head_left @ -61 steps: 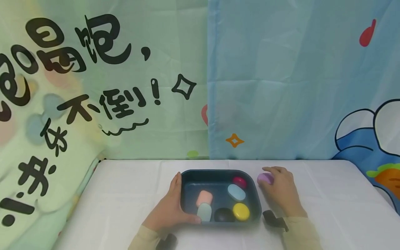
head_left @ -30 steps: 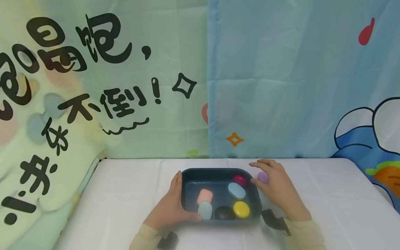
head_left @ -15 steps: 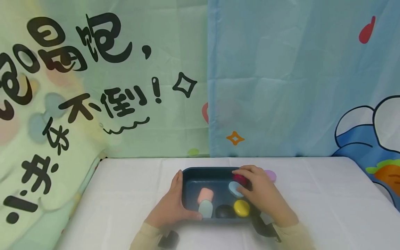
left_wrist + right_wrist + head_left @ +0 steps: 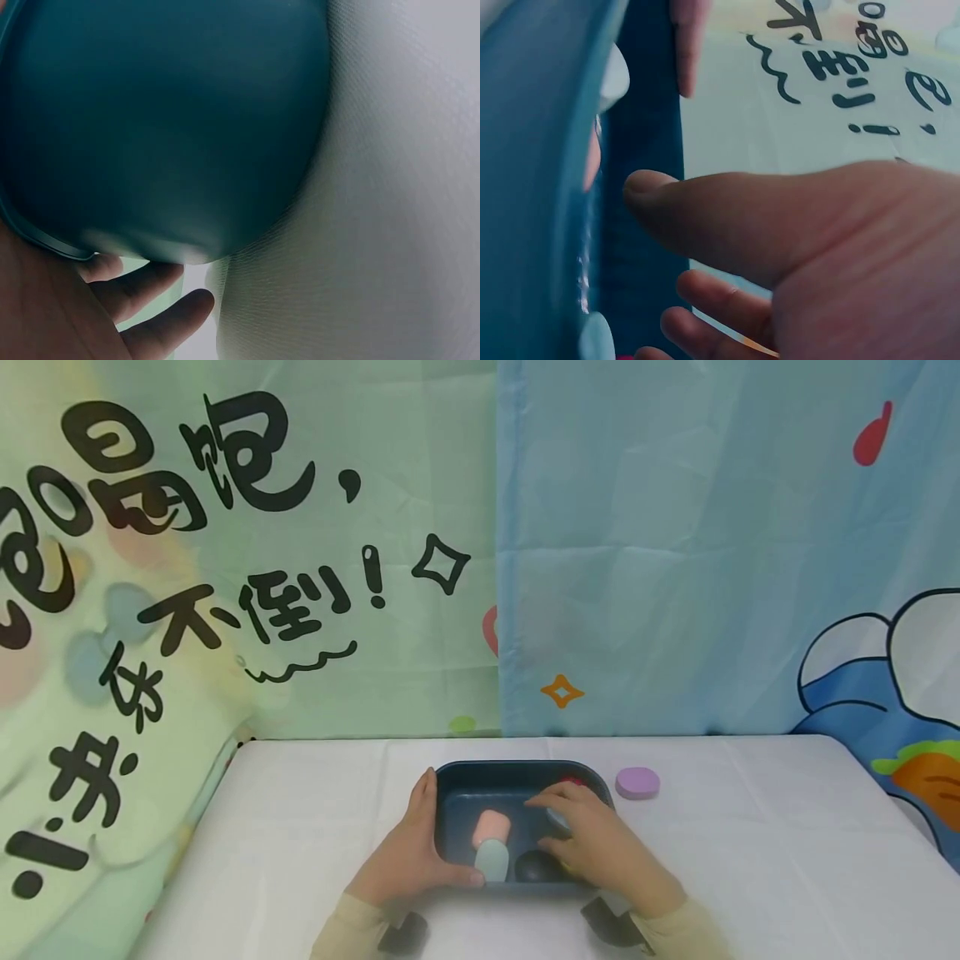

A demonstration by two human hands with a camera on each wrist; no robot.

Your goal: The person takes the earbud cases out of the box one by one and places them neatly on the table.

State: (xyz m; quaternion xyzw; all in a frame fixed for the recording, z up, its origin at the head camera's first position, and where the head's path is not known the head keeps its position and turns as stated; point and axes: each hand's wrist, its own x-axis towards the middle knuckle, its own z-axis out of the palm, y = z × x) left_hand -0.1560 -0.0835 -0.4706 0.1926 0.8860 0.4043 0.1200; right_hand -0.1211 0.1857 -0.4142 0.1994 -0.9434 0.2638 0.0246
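A dark blue tray (image 4: 480,781) lies on the white table, holding several smooth pebble-shaped pieces. My left hand (image 4: 403,852) grips its left front corner, thumb along the front rim and fingers against the left side; the left wrist view shows fingers (image 4: 169,322) by the tray wall. Over the tray's right part is my right hand (image 4: 600,852), thumb and fingers apart with nothing seen between them. Near it are a black piece (image 4: 536,866), a partly covered light blue piece (image 4: 557,818) and a mostly covered red one (image 4: 573,781). The yellow piece is almost wholly hidden.
Left in the tray, a pink piece (image 4: 491,828) touches a pale grey-green piece (image 4: 492,861). A purple piece (image 4: 637,783) lies on the table, just right of the tray. Printed curtains (image 4: 645,568) hang behind the table.
My right hand has let go of the purple piece, left it on the table, and moved left over the tray, covering the yellow piece. The left hand stays on the tray.
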